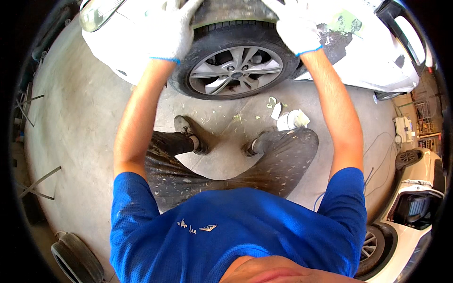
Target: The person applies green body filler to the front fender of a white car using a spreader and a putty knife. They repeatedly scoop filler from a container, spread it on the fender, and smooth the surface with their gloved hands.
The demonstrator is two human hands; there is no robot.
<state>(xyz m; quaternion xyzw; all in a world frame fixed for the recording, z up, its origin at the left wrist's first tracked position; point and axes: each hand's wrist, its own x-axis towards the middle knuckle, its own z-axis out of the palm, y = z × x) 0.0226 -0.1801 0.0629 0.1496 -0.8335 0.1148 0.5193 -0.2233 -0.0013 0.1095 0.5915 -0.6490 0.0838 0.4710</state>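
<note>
Both of my hands wear white gloves with blue cuffs and reach up to a white car's fender over the front wheel (238, 68). My left hand (171, 34) lies left of the wheel arch, its thumb stretched toward the middle. On the other side, my right hand (298, 29) rests near the arch with its thumb spread inward. Between them is a dull grey-green fender area (233, 11). The upper frame edge cuts off some fingertips. Neither hand shows anything held. Beside the right hand, the bodywork has a dark bare patch (336, 43) and pale green filler (348, 22).
A white tub (289, 120) and a small white tube (276, 111) stand on the concrete floor by my right knee. Green scraps lie around them. A loose tire (76, 257) sits at lower left, metal stands (40, 184) at left. Another car (410, 212) is at right.
</note>
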